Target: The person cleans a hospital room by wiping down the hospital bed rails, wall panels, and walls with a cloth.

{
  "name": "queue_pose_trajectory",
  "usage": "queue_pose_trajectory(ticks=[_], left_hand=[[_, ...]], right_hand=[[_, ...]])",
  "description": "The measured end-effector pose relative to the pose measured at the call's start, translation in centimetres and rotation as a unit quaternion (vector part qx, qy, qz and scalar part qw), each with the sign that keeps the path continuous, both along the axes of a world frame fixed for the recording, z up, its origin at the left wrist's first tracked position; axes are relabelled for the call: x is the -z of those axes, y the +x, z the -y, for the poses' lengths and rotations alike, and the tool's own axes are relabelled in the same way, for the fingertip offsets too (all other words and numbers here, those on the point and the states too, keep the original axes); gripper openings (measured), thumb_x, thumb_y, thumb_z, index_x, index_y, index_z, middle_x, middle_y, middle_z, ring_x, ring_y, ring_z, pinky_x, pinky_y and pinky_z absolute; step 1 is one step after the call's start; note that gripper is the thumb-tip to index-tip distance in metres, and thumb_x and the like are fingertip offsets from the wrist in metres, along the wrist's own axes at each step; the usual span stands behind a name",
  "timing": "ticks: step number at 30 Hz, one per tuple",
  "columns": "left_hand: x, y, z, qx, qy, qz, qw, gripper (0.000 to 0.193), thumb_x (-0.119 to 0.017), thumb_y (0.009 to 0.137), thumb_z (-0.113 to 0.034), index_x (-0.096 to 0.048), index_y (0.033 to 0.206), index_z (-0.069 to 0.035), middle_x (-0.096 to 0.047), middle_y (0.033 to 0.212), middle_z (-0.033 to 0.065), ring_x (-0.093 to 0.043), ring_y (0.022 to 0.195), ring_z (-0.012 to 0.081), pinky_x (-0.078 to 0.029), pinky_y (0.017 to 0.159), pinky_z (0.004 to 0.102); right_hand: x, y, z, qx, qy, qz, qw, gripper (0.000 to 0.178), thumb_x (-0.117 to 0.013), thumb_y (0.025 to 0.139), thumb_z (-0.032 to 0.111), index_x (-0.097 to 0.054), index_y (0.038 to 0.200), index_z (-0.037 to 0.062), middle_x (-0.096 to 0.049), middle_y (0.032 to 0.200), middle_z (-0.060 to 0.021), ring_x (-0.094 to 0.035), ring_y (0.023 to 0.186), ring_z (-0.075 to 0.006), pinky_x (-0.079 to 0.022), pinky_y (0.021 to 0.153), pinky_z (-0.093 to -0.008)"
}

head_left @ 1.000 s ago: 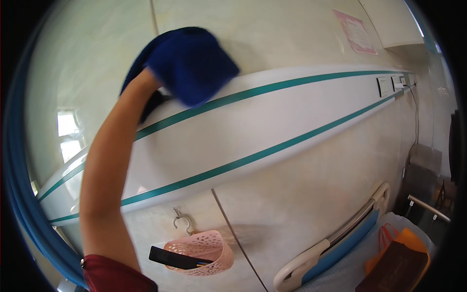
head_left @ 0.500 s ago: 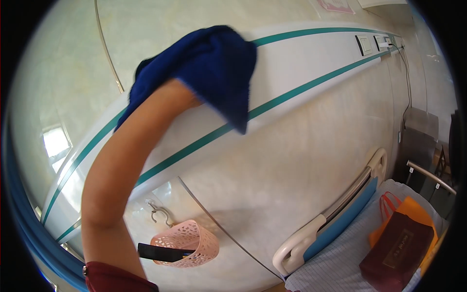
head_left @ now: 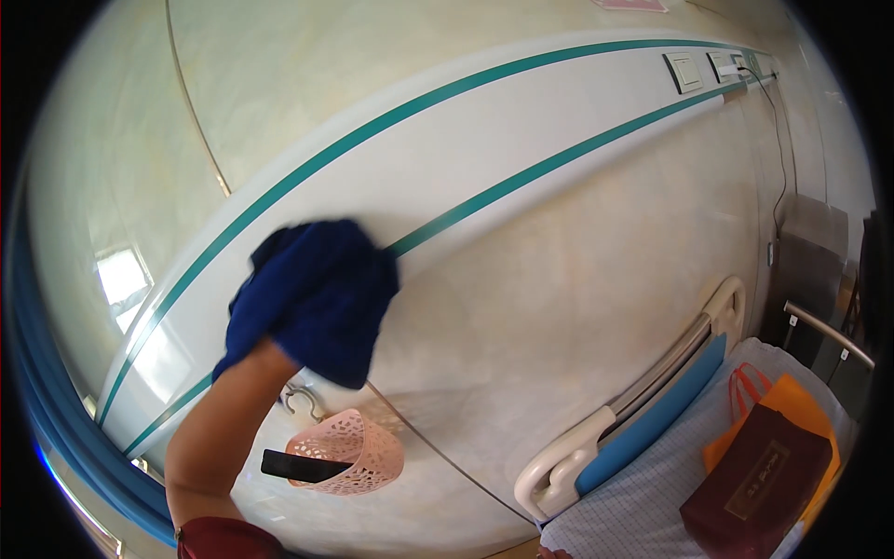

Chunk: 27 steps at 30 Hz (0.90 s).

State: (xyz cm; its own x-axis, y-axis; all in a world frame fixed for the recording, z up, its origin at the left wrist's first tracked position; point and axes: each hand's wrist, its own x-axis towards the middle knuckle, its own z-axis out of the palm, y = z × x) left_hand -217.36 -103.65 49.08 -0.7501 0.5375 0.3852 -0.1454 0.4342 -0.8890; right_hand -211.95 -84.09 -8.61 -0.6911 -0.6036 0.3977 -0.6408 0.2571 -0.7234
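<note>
A dark blue cloth covers most of my left hand, which holds it against the lower green stripe of a white wall panel. My left fingers are hidden under the cloth, and its free corner hangs down over the wall. Below my wrist, a pink openwork basket hangs from a grey hook, with a black flat object sticking out of it. At the bottom edge, a small bit of my right hand shows beside the bed, too little to read its fingers.
A bed with a cream and blue headboard stands at lower right. On its sheet lie a maroon bag and an orange bag. Switches and a plugged-in cable are at upper right. A blue curtain hangs left.
My left hand has moved down and to the left with the cloth, from the upper stripe to the lower one. A bit of my right hand has come into view at the bottom.
</note>
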Motion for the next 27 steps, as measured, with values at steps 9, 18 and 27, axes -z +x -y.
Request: queue_pose_trajectory(ticks=[9, 18, 27], left_hand=[[-0.7, -2.6, 0.9, 0.108, -0.058, -0.047, 0.991, 0.020, -0.056, 0.076, -0.023, -0.061, 0.093, -0.014, -0.057, 0.093, 0.0103, -0.054, 0.092, 0.0288, -0.043, 0.078, 0.0377], [-3.9, -11.1, -6.7, -0.003, 0.057, 0.050, 0.997, 0.019, -0.058, 0.069, -0.027, -0.060, 0.078, -0.011, -0.058, 0.077, 0.0104, -0.056, 0.081, 0.0258, -0.044, 0.074, 0.0338], [3.5, -15.1, -4.2, 0.017, 0.047, 0.165, 0.985, 0.019, -0.051, 0.082, -0.025, -0.059, 0.093, -0.011, -0.058, 0.088, 0.0073, -0.056, 0.084, 0.0197, -0.045, 0.072, 0.0299]], right_hand=[[0.3, -0.2, 0.2, -0.017, 0.010, 0.024, 1.000, 0.028, -0.052, 0.082, 0.022, -0.051, 0.108, 0.0098, -0.054, 0.080, -0.0134, -0.054, 0.072, -0.0315, -0.046, 0.057, -0.0425], [-1.3, -0.6, 0.0, -0.041, 0.080, 0.064, 0.994, 0.030, -0.054, 0.078, 0.019, -0.051, 0.106, 0.0084, -0.054, 0.086, -0.0141, -0.053, 0.079, -0.0317, -0.045, 0.066, -0.0420], [-2.9, -0.6, -0.6, -0.038, 0.024, 0.059, 0.997, 0.040, -0.057, 0.077, 0.020, -0.049, 0.114, 0.0070, -0.054, 0.090, -0.0149, -0.054, 0.081, -0.0312, -0.046, 0.068, -0.0403]])
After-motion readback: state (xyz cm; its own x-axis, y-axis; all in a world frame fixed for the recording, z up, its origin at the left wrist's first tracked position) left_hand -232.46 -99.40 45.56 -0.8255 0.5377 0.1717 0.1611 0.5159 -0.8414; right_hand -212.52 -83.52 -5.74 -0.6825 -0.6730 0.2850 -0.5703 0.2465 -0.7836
